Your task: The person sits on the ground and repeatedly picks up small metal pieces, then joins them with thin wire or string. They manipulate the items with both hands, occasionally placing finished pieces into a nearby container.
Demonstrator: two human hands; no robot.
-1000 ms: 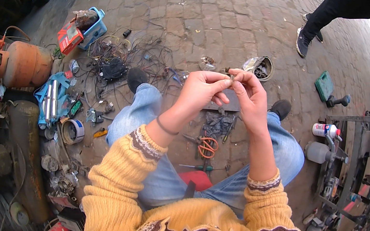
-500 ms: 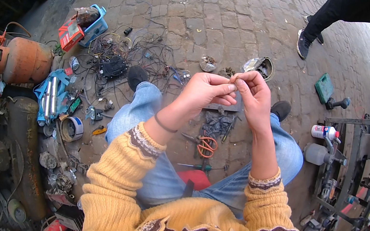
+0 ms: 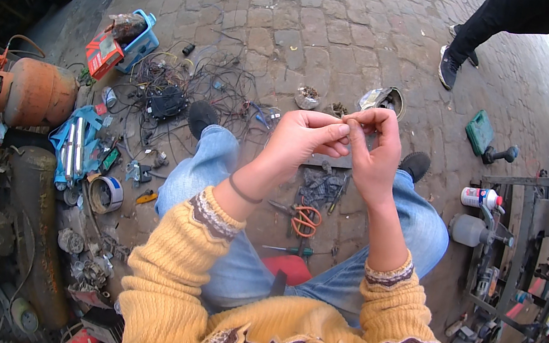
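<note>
Item pinched between left hand (image 3: pixel 303 138) and right hand (image 3: pixel 372 160): too small, hidden by fingertips. Far right, another person's leg (image 3: pixel 492 22) cut off at top edge. Tangle of wires (image 3: pixel 179 90) far left: strands indistinct.

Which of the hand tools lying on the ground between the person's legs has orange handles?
The scissors, just below the raised hands. Their looped handles are orange, while the screwdriver beside them is thin with a dark green handle.

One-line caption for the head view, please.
Seated person in a yellow sweater pinches something tiny between left hand and right hand, above orange-handled scissors on paving strewn with wires.
</note>
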